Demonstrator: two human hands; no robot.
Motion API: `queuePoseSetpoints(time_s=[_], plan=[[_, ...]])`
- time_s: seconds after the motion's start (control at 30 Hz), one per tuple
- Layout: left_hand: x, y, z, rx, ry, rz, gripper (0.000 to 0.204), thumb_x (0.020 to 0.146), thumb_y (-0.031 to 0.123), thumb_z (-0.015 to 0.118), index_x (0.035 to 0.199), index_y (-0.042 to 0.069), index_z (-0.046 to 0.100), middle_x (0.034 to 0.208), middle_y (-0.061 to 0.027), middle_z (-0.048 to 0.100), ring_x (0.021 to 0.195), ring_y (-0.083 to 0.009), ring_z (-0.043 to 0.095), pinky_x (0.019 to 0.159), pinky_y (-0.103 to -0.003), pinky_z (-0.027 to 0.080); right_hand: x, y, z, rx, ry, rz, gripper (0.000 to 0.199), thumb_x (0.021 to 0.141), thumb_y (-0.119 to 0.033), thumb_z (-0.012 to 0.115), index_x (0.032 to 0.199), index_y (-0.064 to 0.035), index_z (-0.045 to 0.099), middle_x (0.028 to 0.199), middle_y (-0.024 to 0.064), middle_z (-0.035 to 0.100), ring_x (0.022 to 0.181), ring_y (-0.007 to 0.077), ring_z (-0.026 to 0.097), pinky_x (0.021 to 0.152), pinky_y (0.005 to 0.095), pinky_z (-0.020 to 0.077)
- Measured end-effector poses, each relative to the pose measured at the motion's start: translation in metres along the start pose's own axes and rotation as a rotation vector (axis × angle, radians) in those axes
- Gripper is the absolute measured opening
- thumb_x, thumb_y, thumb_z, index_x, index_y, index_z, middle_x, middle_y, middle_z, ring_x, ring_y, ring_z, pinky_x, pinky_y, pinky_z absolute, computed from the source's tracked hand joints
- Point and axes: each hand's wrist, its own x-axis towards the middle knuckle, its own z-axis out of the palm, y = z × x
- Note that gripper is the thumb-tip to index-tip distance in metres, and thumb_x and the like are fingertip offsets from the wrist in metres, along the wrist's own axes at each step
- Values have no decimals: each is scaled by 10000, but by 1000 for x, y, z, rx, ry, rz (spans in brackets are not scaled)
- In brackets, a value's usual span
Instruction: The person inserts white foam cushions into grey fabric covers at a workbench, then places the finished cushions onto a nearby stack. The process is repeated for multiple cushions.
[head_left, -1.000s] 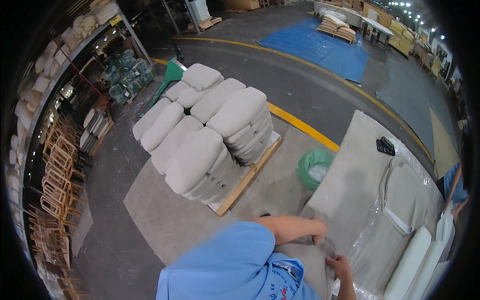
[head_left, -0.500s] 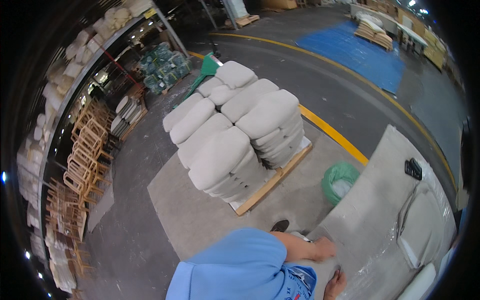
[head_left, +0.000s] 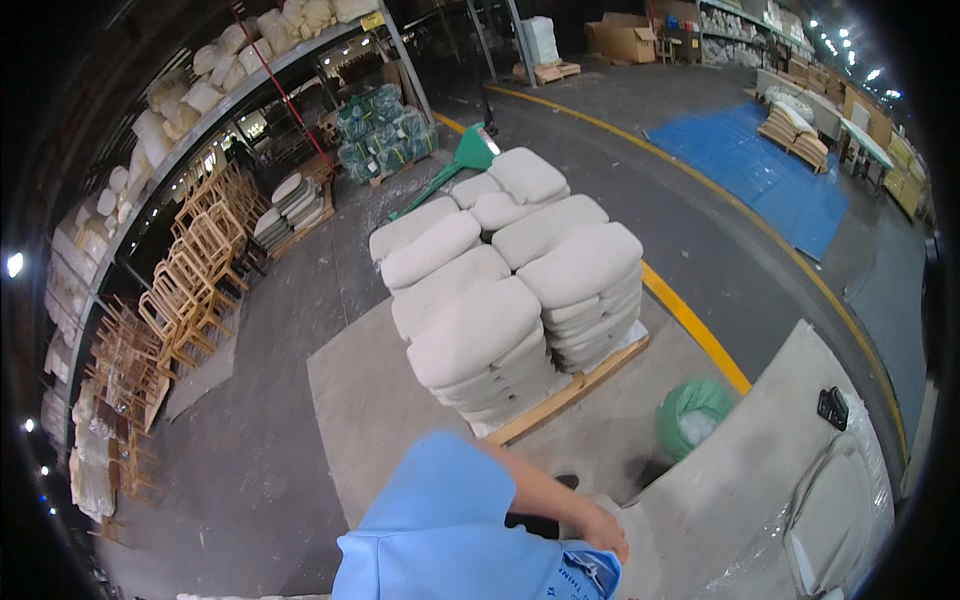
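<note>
My left hand (head_left: 604, 532) is low in the picture, its bare forearm coming out of a light blue sleeve. Its fingers curl downward, and whatever they grip is hidden beneath them. Pale grey material (head_left: 642, 535) lies right beside the hand, at the near end of a table with a grey, plastic-wrapped covering (head_left: 735, 480). My right hand is out of view. On the table's right part rest a grey cushion-shaped piece (head_left: 832, 510) and a small black object (head_left: 832, 408).
Ahead, stacks of grey cushions (head_left: 470, 330) stand on a wooden pallet (head_left: 570, 390). A green bag (head_left: 690, 415) sits on the floor between pallet and table. A green pallet jack (head_left: 465, 160) is behind the stacks. Wooden chair frames (head_left: 195, 280) and racks line the left.
My left hand has moved left and down, toward my body. The right hand has left the picture. My view has shifted, so the surroundings sit lower and mostly farther right.
</note>
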Motion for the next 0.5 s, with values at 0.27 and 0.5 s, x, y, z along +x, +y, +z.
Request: queuePoseSetpoints(time_s=[0.27,0.5], plan=[[16,-19,7,21,172,-13,494,1046,368,434,1382,58,621,1461,-130,611,1297,-348,582,1081,-460,457,-4,24,46,214,-164,-78,575,1106,-259,459,1619,-41,320,1669,208,285,1553,356,245,1265,414,210],[21,-8,-16,-88,204,-103,429,999,380,551,1245,63,703,1241,-145,726,1115,-335,687,937,-453,523,8,12,33,136,-77,54,514,1018,-218,587,1471,-15,456,1460,236,450,1362,395,418,1128,454,339]])
